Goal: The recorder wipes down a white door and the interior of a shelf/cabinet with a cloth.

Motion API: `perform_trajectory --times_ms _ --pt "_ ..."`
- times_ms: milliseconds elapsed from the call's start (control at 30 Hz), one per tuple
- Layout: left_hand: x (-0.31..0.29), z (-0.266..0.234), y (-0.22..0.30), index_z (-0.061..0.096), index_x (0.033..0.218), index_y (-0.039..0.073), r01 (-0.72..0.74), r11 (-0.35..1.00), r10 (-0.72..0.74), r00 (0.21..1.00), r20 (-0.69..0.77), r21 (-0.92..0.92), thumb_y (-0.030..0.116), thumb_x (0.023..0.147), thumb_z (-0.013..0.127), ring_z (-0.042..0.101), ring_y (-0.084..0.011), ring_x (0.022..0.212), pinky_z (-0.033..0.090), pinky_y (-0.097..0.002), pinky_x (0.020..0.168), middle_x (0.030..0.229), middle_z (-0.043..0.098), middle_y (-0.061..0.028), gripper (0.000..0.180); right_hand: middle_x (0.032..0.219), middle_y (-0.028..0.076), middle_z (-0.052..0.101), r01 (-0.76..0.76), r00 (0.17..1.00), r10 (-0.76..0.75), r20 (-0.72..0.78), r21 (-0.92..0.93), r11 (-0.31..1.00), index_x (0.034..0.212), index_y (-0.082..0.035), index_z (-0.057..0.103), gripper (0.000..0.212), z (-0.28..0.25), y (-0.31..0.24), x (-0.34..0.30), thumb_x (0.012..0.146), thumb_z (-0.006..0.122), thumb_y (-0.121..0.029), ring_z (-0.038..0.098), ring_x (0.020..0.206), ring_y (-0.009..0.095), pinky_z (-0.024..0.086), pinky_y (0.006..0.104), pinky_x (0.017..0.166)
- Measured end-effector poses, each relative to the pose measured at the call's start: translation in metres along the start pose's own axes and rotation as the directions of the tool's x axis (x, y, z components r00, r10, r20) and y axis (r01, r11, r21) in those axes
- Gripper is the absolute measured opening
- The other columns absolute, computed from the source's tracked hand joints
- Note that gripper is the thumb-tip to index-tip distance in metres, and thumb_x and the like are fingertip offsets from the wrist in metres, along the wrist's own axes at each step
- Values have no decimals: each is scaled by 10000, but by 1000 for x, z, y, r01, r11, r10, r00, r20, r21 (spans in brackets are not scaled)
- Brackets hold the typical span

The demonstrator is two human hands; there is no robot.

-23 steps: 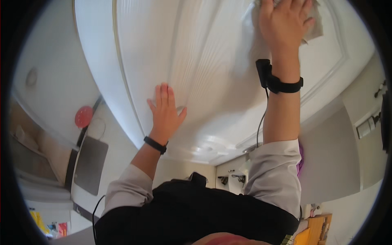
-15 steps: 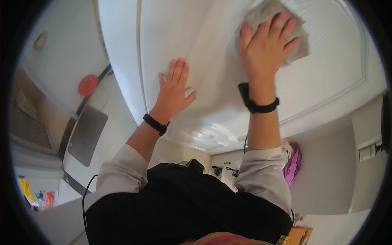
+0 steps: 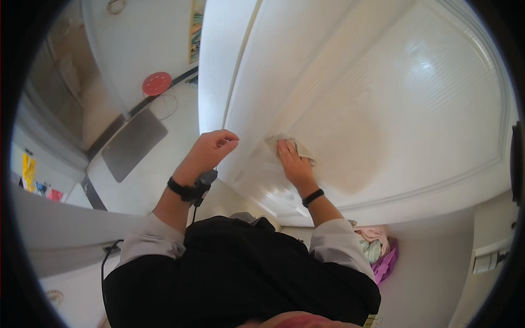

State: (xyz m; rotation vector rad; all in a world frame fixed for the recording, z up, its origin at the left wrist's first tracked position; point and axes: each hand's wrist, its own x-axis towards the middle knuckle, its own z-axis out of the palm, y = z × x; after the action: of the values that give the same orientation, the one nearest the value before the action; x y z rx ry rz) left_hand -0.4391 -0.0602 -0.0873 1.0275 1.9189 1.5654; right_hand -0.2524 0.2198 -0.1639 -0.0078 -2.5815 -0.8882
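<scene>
My right hand (image 3: 296,169) presses a greyish-beige cloth (image 3: 302,150) against a white panelled door (image 3: 350,126). Its fingers lie close together over the cloth, whose folded edge sticks out to the right of them. Near the door's left edge is my left hand (image 3: 208,152), its fingers curled in toward the thumb and nothing visible in them. Whether it touches the door edge I cannot tell. Dark bands circle both wrists, and a black device with a cable sits on the left one.
Left of the door, a red round stool seat (image 3: 157,83) stands by the wall, near a grey mat (image 3: 134,145) on the pale floor. Pink, green and purple fabrics (image 3: 383,254) hang at the lower right. A wall with a white fixture (image 3: 489,259) is at far right.
My right hand has brought the cloth down and left across the door. My left hand has come off the panel to the door's left edge, its fingers now curled. The view has shifted.
</scene>
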Motion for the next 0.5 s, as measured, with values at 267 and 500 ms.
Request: perform_trajectory --times_ms 267,500 --pt "-35 45 53 713 1075 5 -115 990 89 958 -271 -82 202 980 686 660 -114 785 529 -269 734 866 732 -60 220 1399 53 609 1 987 -70 148 424 905 1257 -80 646 334 5 7 -34 950 532 -144 501 1395 194 459 380 1020" --pt "-48 97 84 713 1063 -1 -51 995 58 995 -84 82 207 979 684 660 -136 838 532 -298 778 923 731 -77 227 1443 104 574 -344 938 341 -57 -38 938 1344 -50 585 381 -33 114 -146 992 521 -180 472 1418 254 408 422 1104"
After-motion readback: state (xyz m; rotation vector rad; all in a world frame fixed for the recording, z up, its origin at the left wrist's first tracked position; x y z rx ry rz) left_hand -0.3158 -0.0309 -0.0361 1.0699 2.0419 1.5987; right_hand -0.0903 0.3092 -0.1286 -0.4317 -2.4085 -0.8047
